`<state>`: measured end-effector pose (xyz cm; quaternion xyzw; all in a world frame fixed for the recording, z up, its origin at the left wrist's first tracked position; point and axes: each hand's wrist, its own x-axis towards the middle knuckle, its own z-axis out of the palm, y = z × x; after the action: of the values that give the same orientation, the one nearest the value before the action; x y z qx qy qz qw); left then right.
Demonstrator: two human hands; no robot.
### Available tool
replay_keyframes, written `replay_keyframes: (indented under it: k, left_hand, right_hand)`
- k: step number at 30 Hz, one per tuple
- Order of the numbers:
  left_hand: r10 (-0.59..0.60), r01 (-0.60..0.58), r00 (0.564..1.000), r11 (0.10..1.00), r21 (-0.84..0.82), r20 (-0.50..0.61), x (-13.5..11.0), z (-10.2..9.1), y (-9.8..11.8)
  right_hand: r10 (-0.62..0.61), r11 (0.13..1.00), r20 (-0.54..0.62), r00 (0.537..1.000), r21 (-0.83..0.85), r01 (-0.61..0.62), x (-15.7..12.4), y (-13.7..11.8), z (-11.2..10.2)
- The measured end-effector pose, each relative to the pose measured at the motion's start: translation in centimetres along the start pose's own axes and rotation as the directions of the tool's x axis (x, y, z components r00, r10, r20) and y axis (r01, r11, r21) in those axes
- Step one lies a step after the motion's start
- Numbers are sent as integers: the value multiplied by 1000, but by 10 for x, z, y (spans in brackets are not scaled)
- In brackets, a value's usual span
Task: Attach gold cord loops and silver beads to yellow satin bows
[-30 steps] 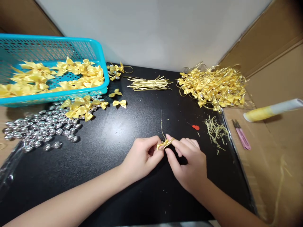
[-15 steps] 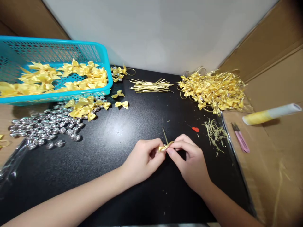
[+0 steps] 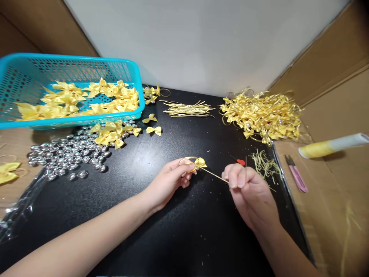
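Note:
My left hand [image 3: 174, 177] pinches a yellow ribbon bow [image 3: 200, 163], with a loop of gold cord curving above the thumb. From the bow a straight length of gold cord [image 3: 215, 175] runs down to the right. It ends at my right hand [image 3: 250, 190], whose fingers are closed on a thin dark needle [image 3: 246, 169] that sticks up past the fingertips. How the cord joins the needle is hidden by the fingers. Just behind that hand lies a red needle threader [image 3: 240, 162].
A turquoise basket [image 3: 141, 90] of yellow bows stands back left, silver beads [image 3: 69, 154] before it. Cut gold cords [image 3: 188, 109] lie at the back, a pile of finished bows [image 3: 262, 115] back right. Cord scraps [image 3: 263, 165], pink snips [image 3: 296, 175] and a roll [image 3: 331, 146] are right.
My hands have moved apart: the right one went right with the needle, drawing the cord straight. The bow now shows at my left fingertips with a cord loop. The view has shifted slightly.

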<state>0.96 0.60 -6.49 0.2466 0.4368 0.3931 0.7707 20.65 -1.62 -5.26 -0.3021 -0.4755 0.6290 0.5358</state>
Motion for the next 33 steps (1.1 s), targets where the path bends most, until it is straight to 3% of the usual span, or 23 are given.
replay_keyframes:
  k: [5, 11, 17, 22, 26, 31, 33]
  left_hand:
    - [43, -37, 997, 995, -98, 58, 2, -2, 0]
    - [56, -31, 990, 982, -185, 129, 3, -2, 3]
    - [-2, 47, 978, 976, -211, 208, 5, -8, 5]
    - [-19, 71, 904, 992, -107, 427, 3, -14, 11]
    - [3, 28, 838, 999, -47, 545, -4, -10, 12]
    - [-194, 115, 739, 980, 162, 645, -14, 1, 10]
    - [-221, 124, 734, 973, 193, 642, -14, 4, 7]
  right_hand:
    - [137, 982, -114, 984, 145, -120, 2, 3, 5]
    - [296, 948, -280, 913, 206, -244, 8, 13, 4]
    - [415, 905, -264, 870, 214, -367, 10, 17, 6]
    - [540, 837, -208, 815, 233, -495, 11, 19, 9]
    - [571, 820, -154, 806, 150, -552, 9, 22, 15]
    - [467, 882, -275, 840, 88, -462, 10, 24, 20]
    - [361, 930, -355, 862, 72, -360, 10, 23, 18]
